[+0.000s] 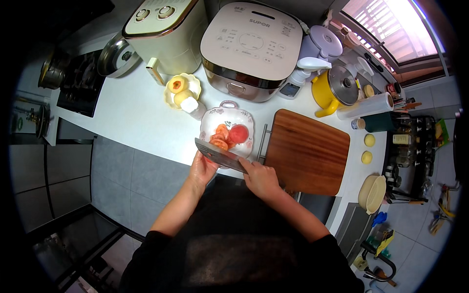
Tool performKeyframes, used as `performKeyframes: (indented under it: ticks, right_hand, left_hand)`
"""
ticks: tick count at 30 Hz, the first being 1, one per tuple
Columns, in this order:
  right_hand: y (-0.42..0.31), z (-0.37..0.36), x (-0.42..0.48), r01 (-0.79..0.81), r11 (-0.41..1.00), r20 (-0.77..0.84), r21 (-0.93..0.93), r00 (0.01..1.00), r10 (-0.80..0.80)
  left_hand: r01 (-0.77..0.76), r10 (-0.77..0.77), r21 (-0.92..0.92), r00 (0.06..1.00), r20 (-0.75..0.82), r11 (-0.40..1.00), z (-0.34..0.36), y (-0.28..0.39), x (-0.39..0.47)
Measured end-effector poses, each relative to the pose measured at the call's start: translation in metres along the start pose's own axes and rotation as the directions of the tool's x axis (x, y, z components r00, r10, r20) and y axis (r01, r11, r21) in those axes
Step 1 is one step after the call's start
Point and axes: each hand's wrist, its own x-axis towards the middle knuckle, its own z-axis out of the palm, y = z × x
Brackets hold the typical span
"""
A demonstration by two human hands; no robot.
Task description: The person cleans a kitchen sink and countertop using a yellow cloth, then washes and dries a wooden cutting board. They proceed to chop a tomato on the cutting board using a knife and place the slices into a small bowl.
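My right hand [262, 179] grips the handle end of a kitchen knife [220, 155], whose wide blade slants across the near edge of a white scalloped dish [242, 111]. Behind the blade, my left hand [203, 168] is partly hidden; a bit of red shows at its fingers, and I cannot tell whether it is a piece of tomato in the hand. In the dish lie several tomato slices [219, 142] and, to their right, a rounded peeled tomato [238, 133]. A wooden cutting board [307, 152] lies right of the dish, partly over a metal rack.
Beyond the dish stand a Supor cooker [251, 47] and an air fryer [165, 40]. A yellow scalloped bowl [169, 99] with round pale fruit and a white-capped bottle [194, 108] are at the back left. A yellow pot [322, 91] and a cling-film roll [366, 106] stand back right.
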Motion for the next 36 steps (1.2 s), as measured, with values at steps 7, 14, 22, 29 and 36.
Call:
performKeyframes:
  ticks: [7,14,22,29,36]
  right_hand:
    - [-0.005,0.003,0.003,0.067,0.997,-0.011,-0.034,0.998,-0.067]
    - [-0.006,0.007,0.007,0.095,0.994,0.029,-0.053,0.995,-0.093]
    - [0.004,0.01,0.012,0.027,0.995,0.037,-0.099,0.999,-0.024]
    - [0.009,0.017,0.015,0.04,0.995,-0.002,-0.09,0.999,-0.04]
    - [0.014,0.013,0.01,-0.049,0.995,0.073,-0.087,0.996,0.056]
  left_hand:
    - [-0.046,0.053,0.08,0.994,-0.096,0.996,-0.001,-0.003,0.003]
    - [-0.077,0.086,0.073,0.987,-0.135,0.994,-0.004,-0.007,0.003]
    - [-0.018,0.013,-0.032,0.989,-0.15,0.999,0.011,-0.006,0.002]
    - [0.057,-0.057,-0.001,0.998,0.017,0.998,-0.021,-0.001,0.01]
    - [0.051,-0.053,-0.015,0.985,-0.162,0.999,0.004,0.005,0.002]
